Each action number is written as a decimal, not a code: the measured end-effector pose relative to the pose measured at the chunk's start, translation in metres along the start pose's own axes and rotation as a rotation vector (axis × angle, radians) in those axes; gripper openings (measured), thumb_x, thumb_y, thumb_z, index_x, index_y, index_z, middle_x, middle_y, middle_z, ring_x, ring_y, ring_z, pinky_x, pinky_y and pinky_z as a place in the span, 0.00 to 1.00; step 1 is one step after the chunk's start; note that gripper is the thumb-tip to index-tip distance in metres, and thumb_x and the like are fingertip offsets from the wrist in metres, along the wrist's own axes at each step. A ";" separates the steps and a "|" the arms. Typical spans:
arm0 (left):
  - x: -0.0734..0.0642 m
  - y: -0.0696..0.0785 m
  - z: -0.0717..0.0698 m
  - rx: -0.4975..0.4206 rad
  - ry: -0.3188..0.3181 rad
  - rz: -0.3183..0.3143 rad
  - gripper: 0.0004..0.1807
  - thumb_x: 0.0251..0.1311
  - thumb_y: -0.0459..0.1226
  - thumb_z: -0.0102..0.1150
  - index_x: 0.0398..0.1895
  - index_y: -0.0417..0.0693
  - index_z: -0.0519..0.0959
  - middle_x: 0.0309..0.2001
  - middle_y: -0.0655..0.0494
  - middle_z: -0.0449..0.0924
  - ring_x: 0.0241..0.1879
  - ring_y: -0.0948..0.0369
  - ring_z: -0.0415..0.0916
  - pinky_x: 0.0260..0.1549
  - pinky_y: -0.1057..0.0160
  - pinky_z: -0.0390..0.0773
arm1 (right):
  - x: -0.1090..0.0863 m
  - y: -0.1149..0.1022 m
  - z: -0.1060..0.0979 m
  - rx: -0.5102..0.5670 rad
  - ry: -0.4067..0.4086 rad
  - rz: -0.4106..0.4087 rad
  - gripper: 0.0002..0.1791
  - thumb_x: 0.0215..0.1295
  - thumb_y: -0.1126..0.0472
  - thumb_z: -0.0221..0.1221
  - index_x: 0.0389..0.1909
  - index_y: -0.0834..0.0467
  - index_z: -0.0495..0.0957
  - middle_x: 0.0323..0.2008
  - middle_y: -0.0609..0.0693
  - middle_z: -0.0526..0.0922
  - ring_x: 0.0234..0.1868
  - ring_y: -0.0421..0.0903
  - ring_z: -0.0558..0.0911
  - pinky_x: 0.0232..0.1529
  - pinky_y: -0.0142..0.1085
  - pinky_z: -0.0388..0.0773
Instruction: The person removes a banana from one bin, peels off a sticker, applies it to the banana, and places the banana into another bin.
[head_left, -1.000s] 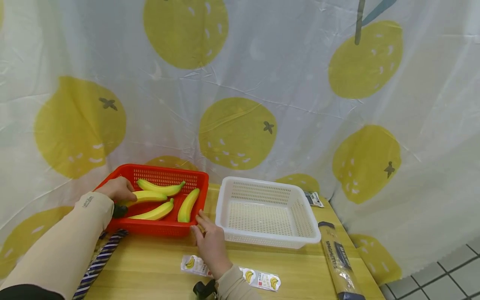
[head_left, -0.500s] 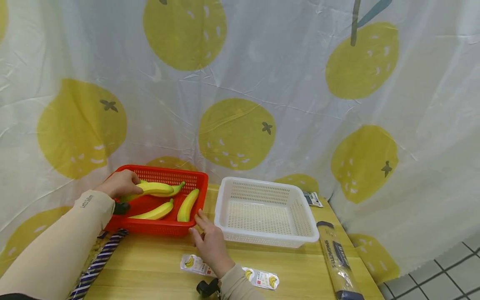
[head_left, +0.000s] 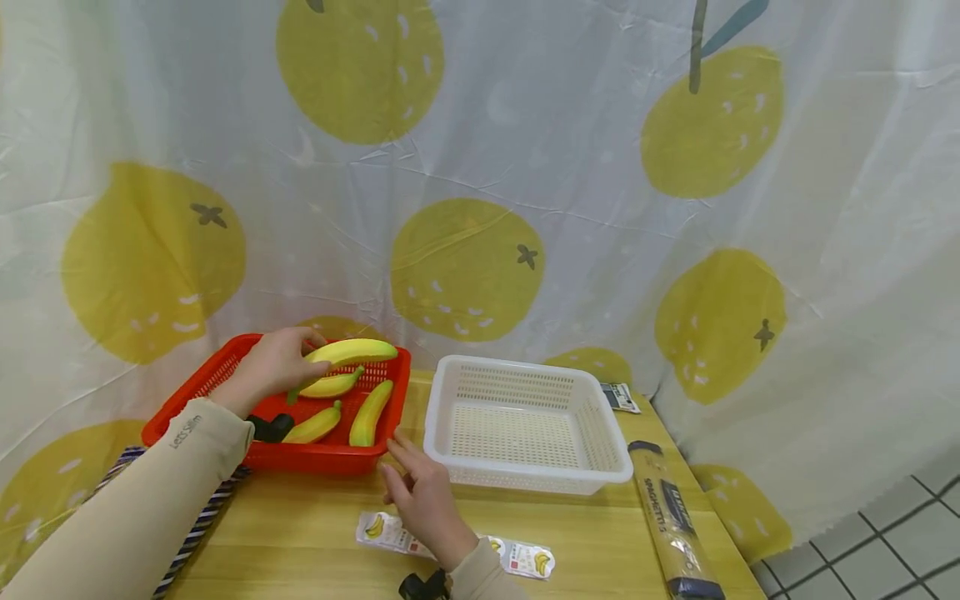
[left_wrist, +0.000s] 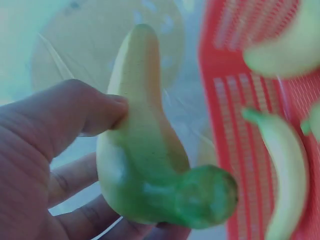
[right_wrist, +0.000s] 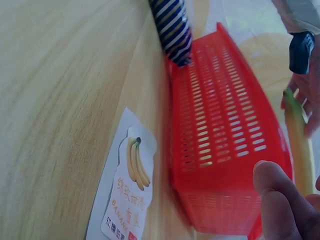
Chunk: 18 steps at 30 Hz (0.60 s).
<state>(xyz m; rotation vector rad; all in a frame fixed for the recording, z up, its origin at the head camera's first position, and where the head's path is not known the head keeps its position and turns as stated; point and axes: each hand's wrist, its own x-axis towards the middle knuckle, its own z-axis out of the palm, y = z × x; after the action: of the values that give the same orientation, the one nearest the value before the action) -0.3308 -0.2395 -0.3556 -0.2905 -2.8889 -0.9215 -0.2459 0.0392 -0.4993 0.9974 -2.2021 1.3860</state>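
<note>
My left hand (head_left: 281, 363) holds a yellow banana (head_left: 354, 351) above the red basket (head_left: 315, 459); the left wrist view shows the thumb and fingers round the banana (left_wrist: 145, 125), near its green stem end. Inside the basket lie three more bananas: one at the back (head_left: 330, 385), one at the front (head_left: 313, 426) and one along the right side (head_left: 371, 413). At the basket's front right corner is my right hand (head_left: 429, 500), its fingers extended and the fingertips touching or very near the rim.
A white basket (head_left: 528, 482) stands right of the red one. Banana-print labels (head_left: 528, 558) lie in front. A spaghetti packet (head_left: 673, 521) lies at the table's right edge, a small packet (head_left: 621, 397) behind the white basket. A striped packet (head_left: 202, 525) lies under my left forearm.
My left hand has lifted the banana out from among the others and moved it up and to the right. The right hand has stayed by the basket corner.
</note>
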 end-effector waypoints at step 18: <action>-0.056 0.048 0.068 -0.232 0.140 0.143 0.26 0.60 0.51 0.73 0.59 0.52 0.81 0.45 0.57 0.85 0.43 0.58 0.80 0.36 0.62 0.81 | -0.025 -0.004 -0.047 0.093 0.187 -0.161 0.17 0.74 0.74 0.55 0.61 0.72 0.77 0.55 0.66 0.84 0.21 0.38 0.85 0.23 0.26 0.81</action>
<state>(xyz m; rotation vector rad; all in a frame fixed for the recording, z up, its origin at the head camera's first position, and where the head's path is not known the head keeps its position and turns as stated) -0.2679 -0.1701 -0.3924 -0.4262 -2.5978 -1.2000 -0.2293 0.0893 -0.4909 1.0086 -1.8957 1.4552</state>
